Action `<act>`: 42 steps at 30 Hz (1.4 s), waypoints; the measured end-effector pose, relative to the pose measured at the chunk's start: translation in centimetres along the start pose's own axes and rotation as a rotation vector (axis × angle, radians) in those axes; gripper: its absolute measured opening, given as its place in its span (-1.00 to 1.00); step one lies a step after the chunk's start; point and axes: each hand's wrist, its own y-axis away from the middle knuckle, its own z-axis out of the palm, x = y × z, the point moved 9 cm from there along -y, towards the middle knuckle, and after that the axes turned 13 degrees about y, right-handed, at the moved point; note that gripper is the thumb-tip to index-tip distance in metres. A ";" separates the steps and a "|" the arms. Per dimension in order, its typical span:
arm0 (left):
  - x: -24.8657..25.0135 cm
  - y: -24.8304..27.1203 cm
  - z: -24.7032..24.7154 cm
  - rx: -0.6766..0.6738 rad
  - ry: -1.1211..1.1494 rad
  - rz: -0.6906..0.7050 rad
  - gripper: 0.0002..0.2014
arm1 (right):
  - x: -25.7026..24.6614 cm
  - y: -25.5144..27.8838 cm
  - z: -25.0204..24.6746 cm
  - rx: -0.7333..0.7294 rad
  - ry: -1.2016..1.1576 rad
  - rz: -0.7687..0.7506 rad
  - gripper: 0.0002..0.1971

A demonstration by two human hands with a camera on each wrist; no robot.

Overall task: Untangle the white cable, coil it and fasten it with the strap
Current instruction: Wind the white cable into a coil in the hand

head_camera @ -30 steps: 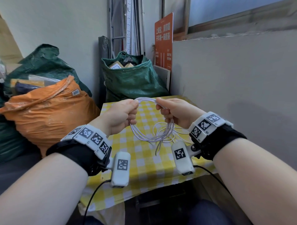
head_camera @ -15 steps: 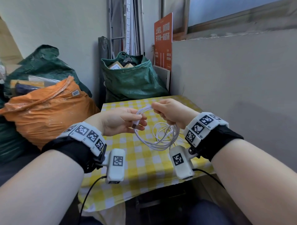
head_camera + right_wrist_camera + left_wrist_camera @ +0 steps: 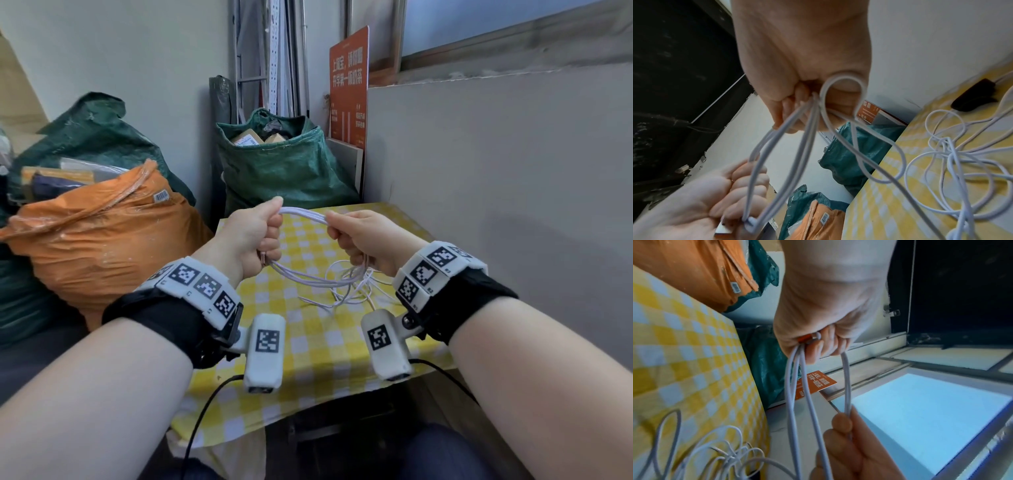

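Note:
Both hands hold the white cable (image 3: 301, 215) above the yellow checked table (image 3: 308, 346). My left hand (image 3: 270, 236) is fisted round several loops and the plug end (image 3: 807, 339). My right hand (image 3: 337, 236) grips the same loops (image 3: 813, 104) a short way to the right. The loops sag between the two fists (image 3: 308, 278). The rest of the cable lies in a loose tangle (image 3: 352, 294) on the cloth under the right hand. A black strap-like piece (image 3: 974, 97) lies on the cloth beyond the tangle; the head view does not show it.
An orange sack (image 3: 102, 246) stands left of the table and a green bag (image 3: 281, 171) stands behind it. A grey wall (image 3: 496, 205) runs along the table's right side, with an orange sign (image 3: 347, 85) at the corner. Both wrists trail black camera leads.
Both hands have risen a little. The left hand went from a fingertip pinch at the plug end to a full fist round the loops, which are now pulled flatter between the hands.

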 end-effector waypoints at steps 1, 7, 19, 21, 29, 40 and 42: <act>0.1 -0.1 -0.6 0.048 0.070 0.007 -0.51 | 0.1 0.0 0.1 -0.005 -0.001 0.003 -0.64; -0.7 -0.3 -1.7 0.122 0.317 -0.017 -0.50 | 0.3 -0.2 0.1 0.038 -0.010 -0.003 -0.64; 0.1 0.7 0.5 -0.189 -0.521 0.002 -0.59 | -1.0 -0.3 0.5 0.116 0.328 -0.031 -0.65; 0.0 0.9 1.8 -0.237 -0.647 0.016 -0.62 | -1.6 -0.4 1.1 0.110 0.376 -0.065 -0.64; 0.4 0.3 1.6 -0.130 -0.513 0.050 -0.57 | -2.1 -0.3 0.8 0.093 0.199 -0.123 -0.60; -0.4 -0.7 -1.3 0.093 0.234 -0.037 -0.55 | 0.6 -0.4 0.6 -0.004 0.041 -0.097 -0.64; -0.8 -0.7 -1.2 0.098 0.307 -0.056 -0.55 | 1.1 -0.5 0.8 -0.018 0.021 -0.074 -0.65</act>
